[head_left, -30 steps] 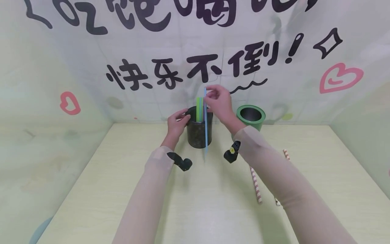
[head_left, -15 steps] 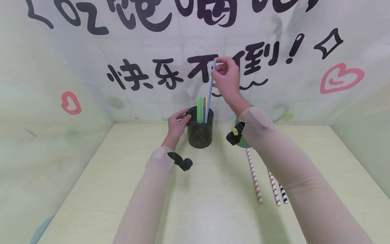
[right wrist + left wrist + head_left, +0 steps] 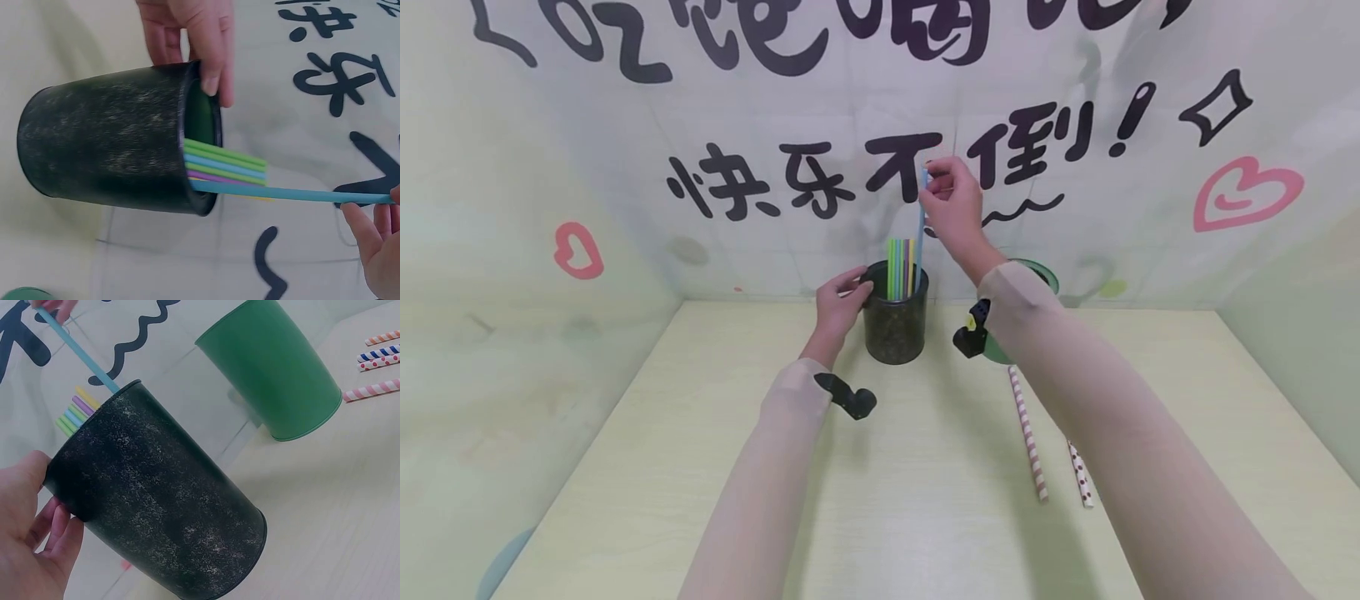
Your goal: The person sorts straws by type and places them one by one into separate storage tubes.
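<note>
Head view: right hand [image 3: 955,204] pinches blue straw [image 3: 921,236], lower end inside black cup [image 3: 895,333]; left hand [image 3: 838,307] grips cup's left rim, fingers closed. Probably inserting step; next needs lowering, releasing.

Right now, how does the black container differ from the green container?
The black container has pale speckles, while the green container is plain. The left hand grips the black container's rim; neither hand touches the green container. Both stand upright on the table.
</note>
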A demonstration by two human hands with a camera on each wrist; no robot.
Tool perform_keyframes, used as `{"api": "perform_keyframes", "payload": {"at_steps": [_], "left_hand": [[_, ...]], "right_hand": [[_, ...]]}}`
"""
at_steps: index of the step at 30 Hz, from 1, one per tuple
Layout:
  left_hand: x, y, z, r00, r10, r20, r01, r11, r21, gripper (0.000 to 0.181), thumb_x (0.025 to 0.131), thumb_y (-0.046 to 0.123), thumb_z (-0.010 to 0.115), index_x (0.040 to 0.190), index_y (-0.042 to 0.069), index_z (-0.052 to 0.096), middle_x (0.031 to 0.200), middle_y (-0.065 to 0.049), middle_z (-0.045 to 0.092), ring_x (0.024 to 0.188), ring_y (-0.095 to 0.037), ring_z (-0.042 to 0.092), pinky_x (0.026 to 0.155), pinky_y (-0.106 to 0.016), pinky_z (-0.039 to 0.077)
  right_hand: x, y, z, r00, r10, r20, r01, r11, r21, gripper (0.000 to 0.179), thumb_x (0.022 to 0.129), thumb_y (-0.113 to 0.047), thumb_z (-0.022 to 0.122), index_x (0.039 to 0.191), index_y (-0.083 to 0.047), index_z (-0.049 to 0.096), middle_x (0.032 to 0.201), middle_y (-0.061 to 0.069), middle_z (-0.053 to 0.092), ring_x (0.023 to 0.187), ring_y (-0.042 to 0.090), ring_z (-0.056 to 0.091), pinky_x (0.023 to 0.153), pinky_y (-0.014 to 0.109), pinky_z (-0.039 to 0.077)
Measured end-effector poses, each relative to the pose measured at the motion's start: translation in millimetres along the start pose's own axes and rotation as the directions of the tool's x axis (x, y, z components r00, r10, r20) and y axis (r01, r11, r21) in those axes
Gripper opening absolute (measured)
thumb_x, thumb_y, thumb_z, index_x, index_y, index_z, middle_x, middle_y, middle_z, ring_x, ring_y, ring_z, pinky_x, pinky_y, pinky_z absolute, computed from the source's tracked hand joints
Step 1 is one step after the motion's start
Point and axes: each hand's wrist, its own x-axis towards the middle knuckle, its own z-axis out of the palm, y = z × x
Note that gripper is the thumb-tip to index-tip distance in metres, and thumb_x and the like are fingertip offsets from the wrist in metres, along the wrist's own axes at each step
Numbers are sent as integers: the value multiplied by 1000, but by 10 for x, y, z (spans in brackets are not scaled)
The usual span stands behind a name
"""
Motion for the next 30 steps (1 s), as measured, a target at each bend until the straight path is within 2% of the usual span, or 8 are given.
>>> {"api": "perform_keyframes", "payload": {"at_steps": [7, 14, 24, 30], "left_hand": [[13, -11, -6, 1000, -10, 7, 10, 1000, 9, 35, 88, 15, 61, 123, 11, 59, 111, -13, 56, 98, -20, 56, 83, -27, 51], [21, -6, -6, 1000, -12, 5, 12, 1000, -1, 35, 87, 14, 62, 123, 10, 59, 110, -14, 56, 98, -21, 57, 82, -27, 51], [38, -26, -5, 1000, 3, 1, -3, 1000, 8, 36, 87, 14, 62, 122, 10, 60, 109, -14, 57, 97, -21, 57, 81, -27, 52], [34, -26, -16, 1000, 7, 3, -7, 1000, 12, 36, 87, 15, 63, 122, 10, 60, 109, -15, 57, 98, -22, 57, 80, -28, 52]], "right_hand": [[-52, 248, 18, 998, 68, 0, -68, 998, -16, 29, 85, 3, 54, 113, -4, 53, 86, 7, 52, 73, 12, 51, 69, 38, 56], [-86, 408, 53, 990, 141, 28, -139, 989, -48, 32, 84, 5, 55, 115, -3, 53, 94, 13, 54, 78, 17, 52, 72, 37, 56], [-118, 572, 115, 972, 213, 98, -197, 969, -149, 30, 84, 5, 58, 114, -2, 55, 94, 10, 53, 85, 20, 53, 68, 33, 56], [-135, 613, 147, 961, 255, 109, -229, 950, -212, 29, 85, 1, 59, 113, -4, 55, 97, 11, 56, 86, 22, 55, 71, 34, 56]]}}
